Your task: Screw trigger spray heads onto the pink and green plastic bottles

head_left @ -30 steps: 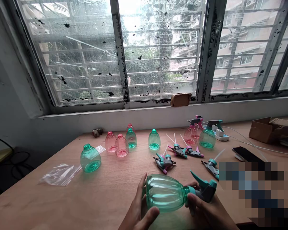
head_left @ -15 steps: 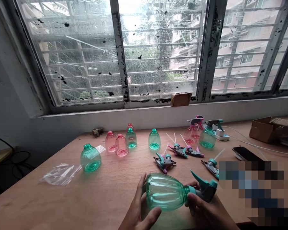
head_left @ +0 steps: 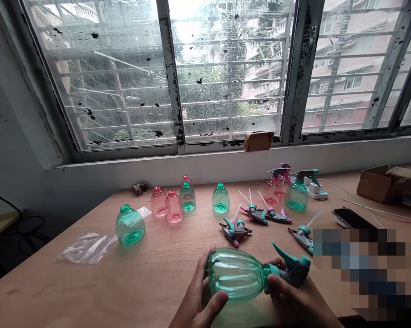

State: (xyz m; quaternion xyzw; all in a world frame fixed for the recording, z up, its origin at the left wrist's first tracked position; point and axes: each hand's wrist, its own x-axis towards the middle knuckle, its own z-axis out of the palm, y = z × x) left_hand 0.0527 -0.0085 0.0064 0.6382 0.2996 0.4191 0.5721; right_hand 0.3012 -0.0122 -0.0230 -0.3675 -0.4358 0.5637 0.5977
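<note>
The person's left hand [head_left: 201, 296] was cupped, low over the desk [head_left: 123, 291], around the base of a clear green bottle [head_left: 237, 273] tipped onto its side, the thumb along its lower edge. The right hand [head_left: 296, 294] was closed about the other end, thumb near the teal collar of a spray head [head_left: 296, 272] that sat at the bottle's mouth, its lever pointing up.

Just beyond lay a tangled pair of loose sprayers [head_left: 238, 231], with a single sprayer [head_left: 301, 238] over to the right. On the left I saw a crumpled plastic bag [head_left: 88, 248] and, just beside it, an upright topless green bottle [head_left: 130, 228]. A dark phone [head_left: 355, 217] lay well to the right.

Farther back, three pink bottles [head_left: 174, 212] stood clustered with a green one [head_left: 187, 198], and another green bottle [head_left: 220, 200] stood alone. To their right were pink bottles with sprayers fitted [head_left: 271, 193] and a fitted green one [head_left: 296, 198], near a white power strip [head_left: 318, 195] and a cardboard box [head_left: 379, 187]. Behind everything, a brown block [head_left: 258, 141] rested on the windowsill [head_left: 208, 160].
</note>
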